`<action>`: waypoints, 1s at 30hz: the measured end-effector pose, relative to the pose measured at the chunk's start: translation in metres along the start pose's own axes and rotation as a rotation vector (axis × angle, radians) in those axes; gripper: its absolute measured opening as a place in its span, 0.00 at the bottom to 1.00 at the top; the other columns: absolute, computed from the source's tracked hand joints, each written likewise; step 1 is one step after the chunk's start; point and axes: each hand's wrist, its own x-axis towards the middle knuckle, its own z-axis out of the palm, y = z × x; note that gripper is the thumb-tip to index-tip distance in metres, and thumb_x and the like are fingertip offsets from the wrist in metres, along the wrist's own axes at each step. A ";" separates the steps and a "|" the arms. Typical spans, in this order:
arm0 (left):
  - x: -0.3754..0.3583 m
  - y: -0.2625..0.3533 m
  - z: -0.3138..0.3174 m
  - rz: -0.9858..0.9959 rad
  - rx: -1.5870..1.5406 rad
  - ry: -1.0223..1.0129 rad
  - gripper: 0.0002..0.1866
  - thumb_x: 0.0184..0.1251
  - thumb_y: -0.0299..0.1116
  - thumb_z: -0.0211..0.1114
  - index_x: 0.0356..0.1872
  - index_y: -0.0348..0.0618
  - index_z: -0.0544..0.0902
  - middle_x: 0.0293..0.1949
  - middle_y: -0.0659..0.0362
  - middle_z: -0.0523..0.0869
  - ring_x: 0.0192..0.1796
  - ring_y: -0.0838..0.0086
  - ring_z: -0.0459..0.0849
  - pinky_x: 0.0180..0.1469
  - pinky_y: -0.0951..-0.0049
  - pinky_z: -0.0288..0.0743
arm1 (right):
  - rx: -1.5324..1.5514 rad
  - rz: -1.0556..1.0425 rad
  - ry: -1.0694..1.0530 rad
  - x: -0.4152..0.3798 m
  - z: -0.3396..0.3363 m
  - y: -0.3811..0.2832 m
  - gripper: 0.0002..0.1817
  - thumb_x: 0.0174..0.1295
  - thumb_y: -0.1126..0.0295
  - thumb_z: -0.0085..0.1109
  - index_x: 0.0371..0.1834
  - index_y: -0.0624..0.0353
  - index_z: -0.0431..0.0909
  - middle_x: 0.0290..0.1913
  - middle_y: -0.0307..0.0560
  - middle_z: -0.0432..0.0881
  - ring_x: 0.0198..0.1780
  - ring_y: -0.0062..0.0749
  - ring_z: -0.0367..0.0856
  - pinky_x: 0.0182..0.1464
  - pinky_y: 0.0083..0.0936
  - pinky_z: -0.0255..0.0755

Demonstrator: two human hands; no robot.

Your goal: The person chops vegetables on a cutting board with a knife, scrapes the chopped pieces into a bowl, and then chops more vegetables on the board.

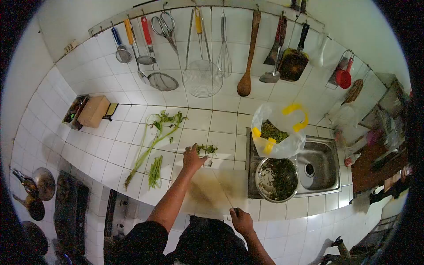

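Observation:
My left hand point(194, 158) reaches over the tiled counter past the far edge of the cutting board point(201, 192). Its fingers are apart, right at a small heap of green leaves point(209, 149). Near the counter's front edge, my right hand point(241, 221) is wrapped round the handle of a knife point(223, 191), whose thin blade slants up and left across the board. Long leafy green stalks point(152, 148) lie on the tiles to the left. Beside them is a small bunch of cut green stems point(155, 172).
At right, a steel bowl point(260, 190) of chopped greens stands by the sink point(329, 176). Behind it is a clear plastic bag point(291, 148) with yellow handles, also holding greens. A cardboard box point(93, 111) sits back left. Strainers, a whisk point(224, 57) and a wooden spoon point(247, 75) hang above.

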 end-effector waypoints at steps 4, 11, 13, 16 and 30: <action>0.022 0.028 0.021 0.030 0.110 -0.033 0.44 0.45 0.52 0.76 0.64 0.42 0.71 0.57 0.45 0.74 0.57 0.47 0.72 0.57 0.52 0.73 | -0.042 -0.001 0.017 -0.013 -0.010 -0.008 0.25 0.71 0.47 0.45 0.40 0.62 0.78 0.34 0.64 0.82 0.41 0.64 0.80 0.41 0.50 0.73; 0.022 0.032 0.038 0.187 0.135 -0.012 0.20 0.52 0.42 0.73 0.44 0.43 0.86 0.41 0.48 0.80 0.46 0.57 0.80 0.51 0.61 0.77 | -0.021 0.027 0.132 -0.028 -0.002 0.023 0.25 0.71 0.49 0.45 0.39 0.62 0.79 0.35 0.65 0.82 0.41 0.64 0.80 0.42 0.49 0.72; 0.024 0.023 0.042 0.292 0.025 0.085 0.11 0.56 0.35 0.69 0.38 0.43 0.88 0.36 0.48 0.84 0.39 0.59 0.84 0.46 0.61 0.80 | 0.019 0.005 0.176 -0.032 -0.002 0.026 0.25 0.71 0.49 0.45 0.38 0.62 0.79 0.34 0.65 0.82 0.41 0.64 0.80 0.42 0.49 0.72; 0.022 0.030 0.015 0.026 -0.285 -0.225 0.09 0.57 0.32 0.68 0.38 0.43 0.88 0.32 0.49 0.87 0.35 0.63 0.87 0.41 0.66 0.81 | 0.045 0.014 0.142 -0.031 -0.008 0.022 0.26 0.71 0.48 0.45 0.37 0.63 0.79 0.34 0.66 0.81 0.41 0.64 0.79 0.42 0.50 0.72; -0.136 -0.007 0.019 0.092 -0.341 -0.010 0.11 0.55 0.36 0.72 0.38 0.44 0.87 0.35 0.54 0.87 0.41 0.58 0.84 0.44 0.64 0.79 | 0.087 -0.029 0.063 -0.009 0.008 -0.007 0.28 0.70 0.45 0.43 0.36 0.62 0.78 0.32 0.62 0.82 0.38 0.62 0.81 0.41 0.49 0.73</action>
